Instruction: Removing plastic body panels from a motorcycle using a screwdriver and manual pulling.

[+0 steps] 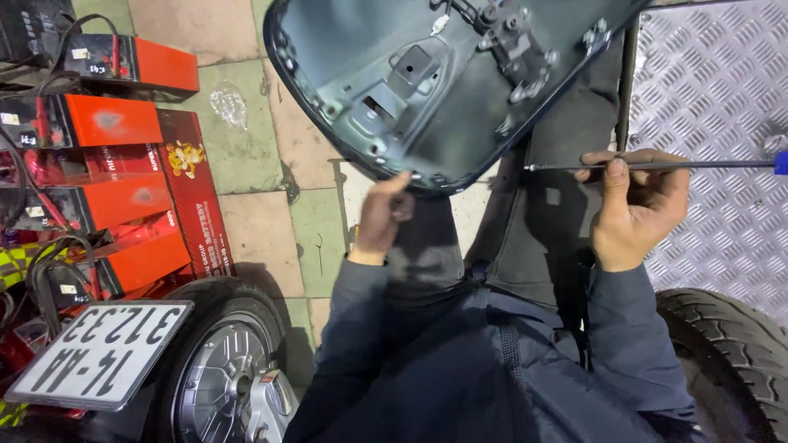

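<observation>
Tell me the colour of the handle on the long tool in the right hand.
Blue; only its tip shows at the frame's right edge, head view.

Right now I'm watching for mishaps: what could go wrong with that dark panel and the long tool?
The dark panel is steadied only at its lower rim by the left hand, so it may slip or swing. The right hand holds the long screwdriver sideways near that rim; its tip could scratch the panel or jab the left hand.
</observation>
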